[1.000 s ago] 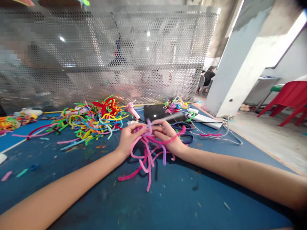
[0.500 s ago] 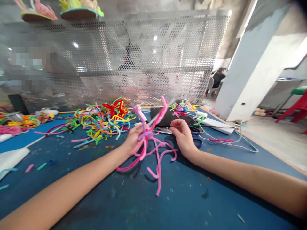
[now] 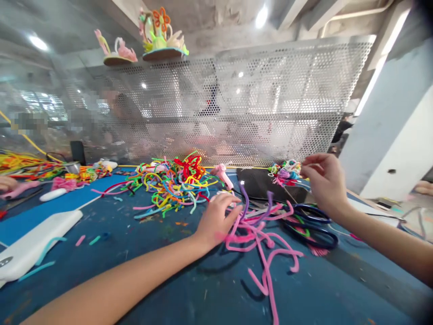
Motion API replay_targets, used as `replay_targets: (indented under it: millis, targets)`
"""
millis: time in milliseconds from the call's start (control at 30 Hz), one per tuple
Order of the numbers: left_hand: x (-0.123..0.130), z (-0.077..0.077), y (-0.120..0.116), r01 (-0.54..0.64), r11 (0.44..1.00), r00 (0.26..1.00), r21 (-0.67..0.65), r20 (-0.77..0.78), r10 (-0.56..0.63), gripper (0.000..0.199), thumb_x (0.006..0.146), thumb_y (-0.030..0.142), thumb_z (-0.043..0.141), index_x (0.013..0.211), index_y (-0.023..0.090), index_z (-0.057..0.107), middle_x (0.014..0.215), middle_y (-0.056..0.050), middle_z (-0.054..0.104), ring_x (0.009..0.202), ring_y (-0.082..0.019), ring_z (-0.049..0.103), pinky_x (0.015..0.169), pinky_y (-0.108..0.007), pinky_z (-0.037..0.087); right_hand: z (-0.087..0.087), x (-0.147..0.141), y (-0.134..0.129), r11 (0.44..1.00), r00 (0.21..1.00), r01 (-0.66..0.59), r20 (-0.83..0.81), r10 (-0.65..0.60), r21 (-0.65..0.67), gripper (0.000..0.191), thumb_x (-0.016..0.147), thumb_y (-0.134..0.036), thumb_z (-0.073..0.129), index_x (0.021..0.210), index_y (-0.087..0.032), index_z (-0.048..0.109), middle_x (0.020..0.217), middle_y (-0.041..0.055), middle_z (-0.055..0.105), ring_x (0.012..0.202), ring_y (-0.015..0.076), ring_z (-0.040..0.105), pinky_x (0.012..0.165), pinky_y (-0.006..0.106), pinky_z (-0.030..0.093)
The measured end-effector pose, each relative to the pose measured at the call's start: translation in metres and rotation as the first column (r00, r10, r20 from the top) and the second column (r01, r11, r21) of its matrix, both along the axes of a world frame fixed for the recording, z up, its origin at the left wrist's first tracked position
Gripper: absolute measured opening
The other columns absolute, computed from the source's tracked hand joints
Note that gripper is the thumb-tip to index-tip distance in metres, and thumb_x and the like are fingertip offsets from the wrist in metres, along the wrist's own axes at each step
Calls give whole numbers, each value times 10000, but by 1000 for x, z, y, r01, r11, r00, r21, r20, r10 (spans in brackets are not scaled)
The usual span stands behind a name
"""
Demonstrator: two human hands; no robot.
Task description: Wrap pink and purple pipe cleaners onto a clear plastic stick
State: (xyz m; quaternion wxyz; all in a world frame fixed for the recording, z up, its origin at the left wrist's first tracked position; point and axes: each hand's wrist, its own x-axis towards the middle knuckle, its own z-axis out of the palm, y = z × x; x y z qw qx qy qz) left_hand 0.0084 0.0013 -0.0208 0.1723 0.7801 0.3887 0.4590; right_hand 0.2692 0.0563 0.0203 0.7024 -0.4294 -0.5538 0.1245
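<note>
Pink and purple pipe cleaners in our left hand
We clamp its fingers on them over the desk, beside the scissors; whether our right hand's fingers meet, we cannot tell.

Found fuzzy, matt pile on stems; glossy plastic on scissor handles; perforated metal in screen; matt table.

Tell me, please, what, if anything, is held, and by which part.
The left hand seems to hold the pink and purple pipe cleaners by their bunched left side; whether the right hand holds anything cannot be told.
</note>
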Motion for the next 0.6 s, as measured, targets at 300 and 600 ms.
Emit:
replay_targets:
  millis: [300,600]
  targets:
    - [-162,20,60,-573,701,762,425,-38,646,244,836,305,498,1008,197,633,1153,-99,556,1166,-259,466,1036,-429,302,44,-152,19,913,585,-395,794,163,104,138,769,-146,506,875,-185,585,896,63,571,797,159,537,721,289,424]
    - [-177,-21,67,-426,903,700,63,-609,373,577,857,481,420,1308,126,473,1444,-198,343,1296,-349,371,1049,-493,268,58,-335,97,937,301,-233,897,324,-260,255,801,-123,483,956,-120,685,993,145,683,911,226,618,790,293,429]
